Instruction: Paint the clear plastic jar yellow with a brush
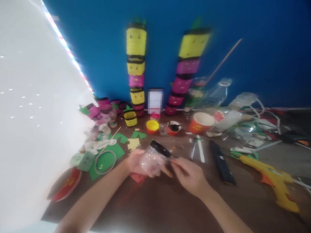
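Left hand [136, 161] curls around a tilted clear cup [151, 162]; right hand [190, 174] seems, through blur, to pinch its black band [159, 149]. Working that band, apparently the step, calls for steadiness.

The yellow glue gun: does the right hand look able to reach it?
Probably yes: only a flat black object lies between the right hand and the yellow glue gun, though the hand is busy at the black-rimmed clear cup.
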The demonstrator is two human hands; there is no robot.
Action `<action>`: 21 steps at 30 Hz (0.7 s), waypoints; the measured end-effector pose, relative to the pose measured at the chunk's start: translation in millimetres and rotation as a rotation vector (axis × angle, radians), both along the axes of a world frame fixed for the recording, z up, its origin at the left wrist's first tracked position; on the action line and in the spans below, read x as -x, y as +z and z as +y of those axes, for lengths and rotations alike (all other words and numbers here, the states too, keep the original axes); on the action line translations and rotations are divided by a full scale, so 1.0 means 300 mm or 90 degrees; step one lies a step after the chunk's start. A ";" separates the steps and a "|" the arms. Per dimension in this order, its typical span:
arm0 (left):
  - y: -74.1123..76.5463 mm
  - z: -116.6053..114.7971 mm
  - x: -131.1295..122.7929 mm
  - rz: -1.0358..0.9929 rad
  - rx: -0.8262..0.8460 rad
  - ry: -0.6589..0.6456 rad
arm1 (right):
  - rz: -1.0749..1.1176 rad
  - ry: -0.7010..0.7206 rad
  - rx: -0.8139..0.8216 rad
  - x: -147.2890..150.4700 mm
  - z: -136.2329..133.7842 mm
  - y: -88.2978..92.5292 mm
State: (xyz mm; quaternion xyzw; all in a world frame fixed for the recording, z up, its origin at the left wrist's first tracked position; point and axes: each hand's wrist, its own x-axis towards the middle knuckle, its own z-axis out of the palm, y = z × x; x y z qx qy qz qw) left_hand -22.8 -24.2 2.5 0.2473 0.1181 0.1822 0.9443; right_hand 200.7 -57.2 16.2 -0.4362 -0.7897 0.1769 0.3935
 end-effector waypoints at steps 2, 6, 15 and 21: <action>-0.007 -0.001 0.002 -0.012 -0.001 -0.007 | -0.037 0.086 -0.074 0.021 -0.012 -0.003; -0.011 -0.005 0.000 -0.059 0.020 0.023 | -0.127 0.133 -0.190 0.035 -0.028 0.019; 0.007 -0.015 -0.015 -0.085 0.027 0.146 | -0.279 0.219 -0.353 0.135 -0.084 0.001; 0.005 -0.017 -0.027 -0.089 -0.011 0.109 | -0.319 0.214 -0.453 0.170 -0.094 -0.027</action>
